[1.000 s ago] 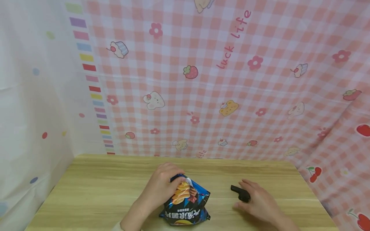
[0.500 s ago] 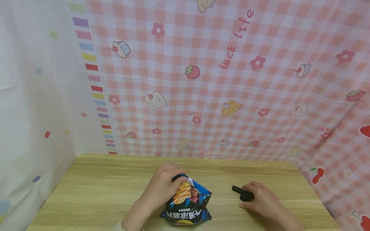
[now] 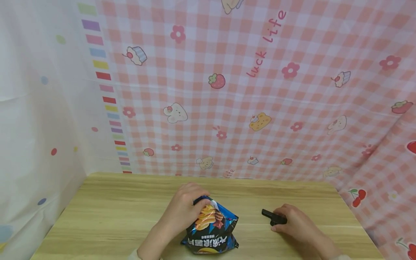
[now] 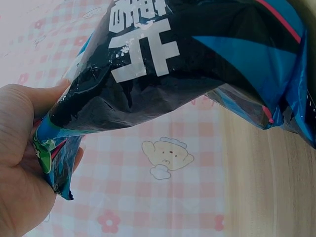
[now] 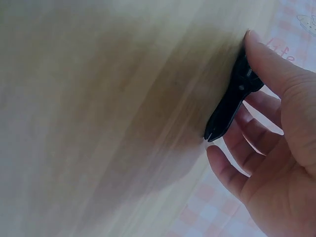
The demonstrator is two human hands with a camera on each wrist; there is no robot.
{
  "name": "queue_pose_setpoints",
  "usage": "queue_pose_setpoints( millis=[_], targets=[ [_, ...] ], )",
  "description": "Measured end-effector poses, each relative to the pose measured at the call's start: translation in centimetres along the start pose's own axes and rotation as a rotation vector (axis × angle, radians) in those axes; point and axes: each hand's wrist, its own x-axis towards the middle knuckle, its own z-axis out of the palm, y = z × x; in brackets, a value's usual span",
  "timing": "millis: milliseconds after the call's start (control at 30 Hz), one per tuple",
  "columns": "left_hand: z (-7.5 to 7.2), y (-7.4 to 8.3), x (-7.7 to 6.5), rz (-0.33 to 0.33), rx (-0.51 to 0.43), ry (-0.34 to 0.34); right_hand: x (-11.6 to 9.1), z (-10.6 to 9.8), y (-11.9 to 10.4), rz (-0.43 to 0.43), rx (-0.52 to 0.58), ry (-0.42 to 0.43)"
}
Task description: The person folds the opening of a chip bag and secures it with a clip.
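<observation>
A black and blue bag of potato chips (image 3: 212,227), printed with wavy chips, stands near the front of the wooden table. My left hand (image 3: 182,209) grips its upper left corner, thumb on the printed side and fingers behind. The left wrist view shows that crumpled corner (image 4: 59,158) pinched in the hand, with the bag bulging away from it. To the right, my right hand (image 3: 295,224) pinches a small black clip (image 3: 273,217) close over the table. From the right wrist, the clip (image 5: 232,98) shows a pivot and a narrow tip, with the thumb at its other end.
The wooden tabletop (image 3: 123,213) runs back to a pink checked cloth (image 3: 195,97) hung behind it. A white dotted cloth (image 3: 39,119) borders the left side, and checked cloth with cherries (image 3: 390,180) the right.
My right hand has shifted slightly right with the clip, and its thumb and fingers have drawn closer together. The left hand and chip bag keep their place; the head view has turned slightly.
</observation>
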Motion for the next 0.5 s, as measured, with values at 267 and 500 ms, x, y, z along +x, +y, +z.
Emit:
queue_pose_setpoints(
  millis=[267,500],
  targets=[
    [0.0,0.0,0.0,0.005,-0.003,0.002,0.3,-0.8,-0.2,-0.014,-0.011,-0.012],
    [-0.1,0.0,0.0,-0.008,0.003,-0.007,0.4,-1.1,0.0,-0.006,-0.017,0.000]
  ],
)
